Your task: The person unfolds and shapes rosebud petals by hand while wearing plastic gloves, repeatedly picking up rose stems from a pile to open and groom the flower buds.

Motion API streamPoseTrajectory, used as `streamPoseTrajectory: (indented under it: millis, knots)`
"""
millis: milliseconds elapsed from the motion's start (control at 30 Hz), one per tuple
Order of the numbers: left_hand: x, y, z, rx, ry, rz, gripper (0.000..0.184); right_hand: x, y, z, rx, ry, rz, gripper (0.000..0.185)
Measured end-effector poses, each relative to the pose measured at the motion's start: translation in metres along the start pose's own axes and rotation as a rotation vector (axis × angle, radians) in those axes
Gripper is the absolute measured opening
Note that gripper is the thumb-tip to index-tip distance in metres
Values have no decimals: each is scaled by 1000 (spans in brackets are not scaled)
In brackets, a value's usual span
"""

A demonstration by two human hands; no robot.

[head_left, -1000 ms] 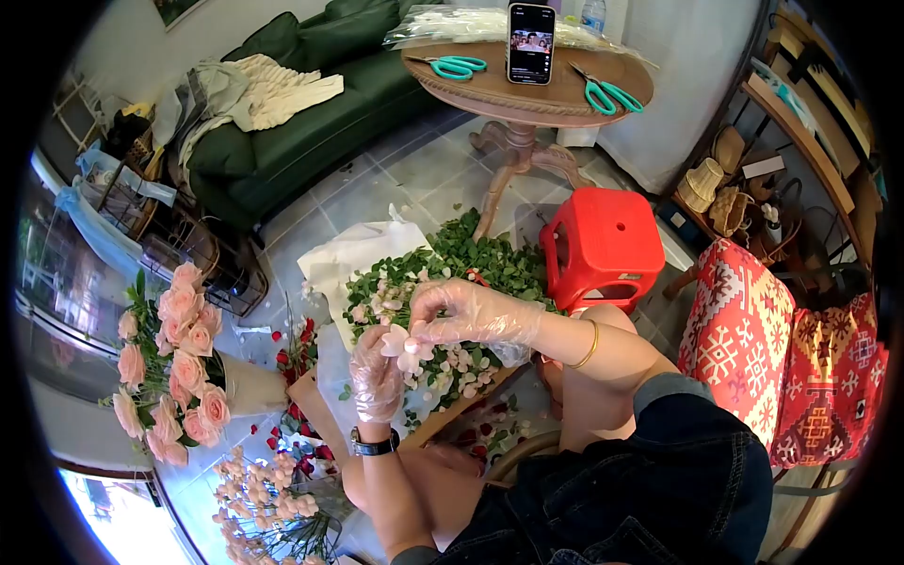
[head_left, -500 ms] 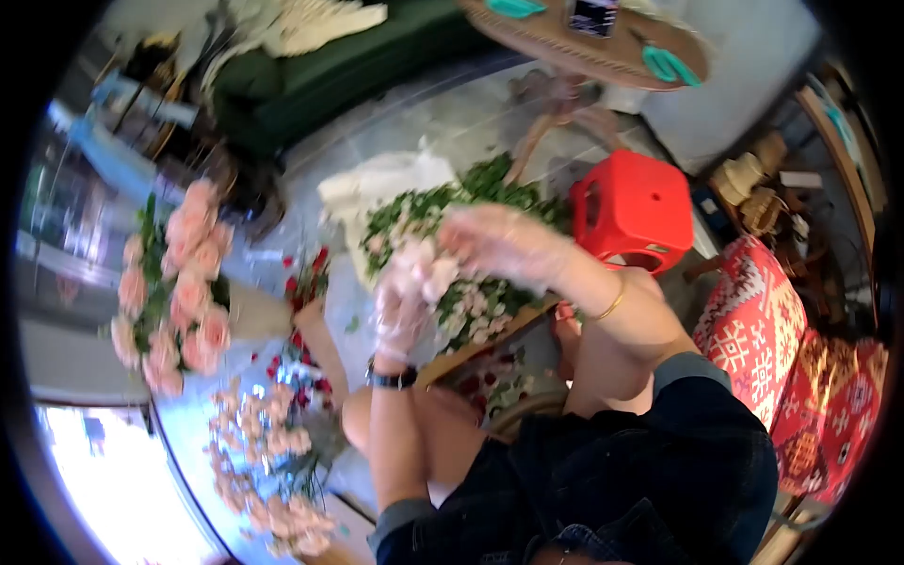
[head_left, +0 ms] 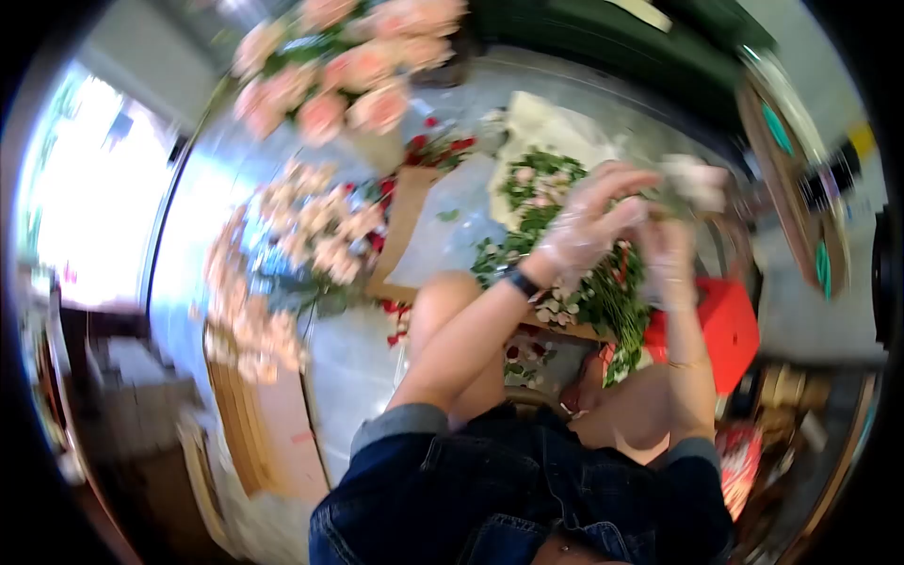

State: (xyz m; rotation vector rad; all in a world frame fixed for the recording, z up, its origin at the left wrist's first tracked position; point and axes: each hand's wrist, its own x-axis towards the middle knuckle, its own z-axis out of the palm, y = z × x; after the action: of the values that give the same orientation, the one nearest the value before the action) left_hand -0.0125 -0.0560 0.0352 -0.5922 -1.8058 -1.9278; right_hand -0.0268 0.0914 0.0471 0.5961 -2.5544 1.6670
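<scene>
A pale pink flower head (head_left: 695, 183), blurred by motion, stands just above my right hand (head_left: 667, 252), whose gloved fingers appear closed around its stem. My left hand (head_left: 586, 224) is right beside it, in a clear glove with a dark watch at the wrist. Its fingers reach toward the flower, with a gap between thumb and fingers. Below both hands lies a heap of green leafy stems (head_left: 617, 311) with small pale pink roses (head_left: 532, 179). The stem in my right hand is mostly hidden.
Peach-pink roses (head_left: 377, 105) rise in a bunch at the top left. More peach flowers (head_left: 330, 221) stand below them. Brown paper (head_left: 407, 202) and red petals lie on the floor. A red stool (head_left: 730, 330) and a wooden table (head_left: 782, 179) are at the right.
The view has turned, shifting the room. Both hands are now farther right in the picture, with the pale flower on the far side of my right hand. My left hand no longer surrounds it.
</scene>
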Motion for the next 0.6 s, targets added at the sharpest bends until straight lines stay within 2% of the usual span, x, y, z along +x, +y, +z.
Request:
streamPoseTrajectory:
  millis: [33, 67, 100, 167, 233, 267, 300, 333, 433, 467, 500, 567, 600]
  knots:
    - [-1, 1, -3, 81, 113, -87, 30, 9, 4, -12, -112, 59, -31, 15]
    - [-1, -2, -3, 51, 269, -190, 28, 16, -33, -14, -82, 194, 94, 23]
    - [-1, -19, -5, 84, 402, -170, 25, 32, -43, -34, -248, 185, -221, 23]
    - [-2, -29, -8, 134, 465, -189, 21, 62, -72, -59, -112, 270, -430, 28]
    - [-4, -24, -6, 140, 429, -177, 19, 75, -102, -61, 9, 225, -553, 28]
    - [-6, -28, -1, 151, 420, -153, 17, 77, -116, -54, 50, 158, -597, 27]
    - [-8, -23, 0, 149, 337, -218, 17, 75, -128, -41, 86, 64, -637, 27]
    - [-9, -24, 6, 56, 310, -221, 17, 71, -141, -22, 109, -51, -663, 27]
    - [-7, -23, 15, -24, 232, -282, 15, 45, -166, 56, 131, -453, -684, 27]
    - [-3, -43, 23, -27, 241, -279, 15, 36, -172, 87, 128, -585, -683, 27]
    - [1, -76, 36, 257, 234, 71, 14, 28, -176, 115, 128, -696, -688, 28]
    - [0, -76, 37, 535, 222, 422, 13, 12, -178, 177, 129, -847, -715, 28]
    - [-3, -51, 29, 249, 225, 58, 13, 5, -177, 205, 121, -882, -738, 28]
